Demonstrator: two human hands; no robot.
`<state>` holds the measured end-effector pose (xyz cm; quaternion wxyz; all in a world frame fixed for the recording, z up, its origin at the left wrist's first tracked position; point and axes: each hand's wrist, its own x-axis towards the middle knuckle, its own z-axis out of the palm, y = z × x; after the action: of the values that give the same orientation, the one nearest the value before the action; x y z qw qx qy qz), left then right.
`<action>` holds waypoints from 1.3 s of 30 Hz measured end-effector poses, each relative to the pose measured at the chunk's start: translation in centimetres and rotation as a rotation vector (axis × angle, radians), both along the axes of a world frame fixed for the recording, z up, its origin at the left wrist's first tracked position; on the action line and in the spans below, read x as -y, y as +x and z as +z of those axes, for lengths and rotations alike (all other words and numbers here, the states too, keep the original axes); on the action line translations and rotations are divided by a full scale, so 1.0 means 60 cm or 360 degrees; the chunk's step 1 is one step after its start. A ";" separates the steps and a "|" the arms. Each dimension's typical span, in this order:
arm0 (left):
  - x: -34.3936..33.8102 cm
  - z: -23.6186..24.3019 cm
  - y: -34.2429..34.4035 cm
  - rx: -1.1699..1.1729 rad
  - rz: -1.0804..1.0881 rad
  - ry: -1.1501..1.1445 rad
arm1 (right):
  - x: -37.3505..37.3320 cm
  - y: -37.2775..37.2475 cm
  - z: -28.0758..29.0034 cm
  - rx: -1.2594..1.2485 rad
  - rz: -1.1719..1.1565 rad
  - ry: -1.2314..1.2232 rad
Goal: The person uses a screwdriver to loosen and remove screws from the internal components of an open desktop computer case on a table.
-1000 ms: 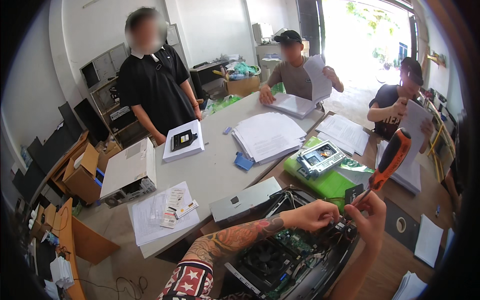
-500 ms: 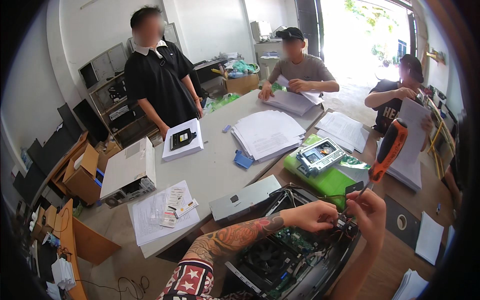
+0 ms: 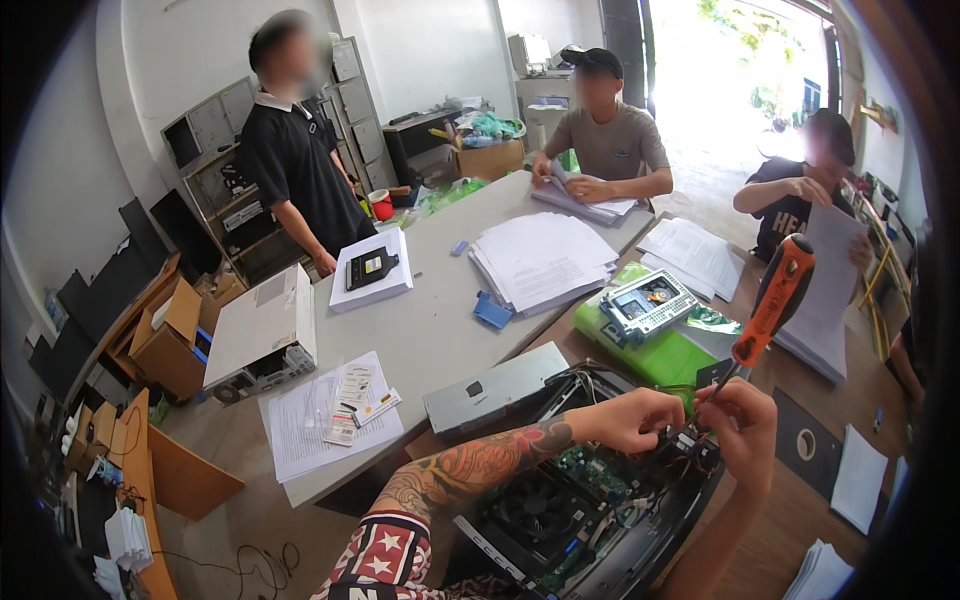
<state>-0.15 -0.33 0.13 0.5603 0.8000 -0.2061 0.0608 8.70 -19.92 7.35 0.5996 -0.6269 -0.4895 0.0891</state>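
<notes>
My right hand [image 3: 742, 425] is closed around the shaft of a screwdriver [image 3: 772, 305], its orange and black handle pointing up. The shaft leans slightly, and its tip is hidden near the fingers. Just left of it, my left hand [image 3: 640, 420] has its fingers curled in; whatever they may hold is hidden. Both hands are above the far right corner of an opened desktop computer case [image 3: 700, 520]. Inside it a black fan [image 3: 535, 508], a green circuit board [image 3: 590, 480] and bundled wires [image 3: 705, 452] show.
Beyond the case lie a silver metal box [image 3: 495, 390] and a drive in a metal bracket [image 3: 650, 305] on a green package [image 3: 640, 350]. Paper stacks [image 3: 540, 255] and a white computer case [image 3: 262, 335] occupy the grey table. Three other people are around the tables; two handle paper.
My left hand has lifted a little from the wires, while my right hand keeps the screwdriver nearly in place. The person at the left has turned their head; the seated one has lowered the pages.
</notes>
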 end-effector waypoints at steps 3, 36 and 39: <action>-0.001 -0.006 0.001 0.0030 0.0014 -0.0003 | -0.003 -0.002 -0.001 0.0019 -0.0001 0.0009; 0.003 0.004 0.000 -0.0022 -0.0110 0.0098 | -0.004 0.001 0.001 0.0097 0.0029 -0.0025; 0.003 0.013 -0.003 -0.0057 -0.0139 0.0120 | -0.003 0.006 -0.004 0.0175 -0.0012 0.0041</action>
<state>-0.31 -0.52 0.89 0.5355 0.8116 -0.2331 0.0141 9.03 -19.74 7.08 0.5802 -0.6250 -0.5203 0.0461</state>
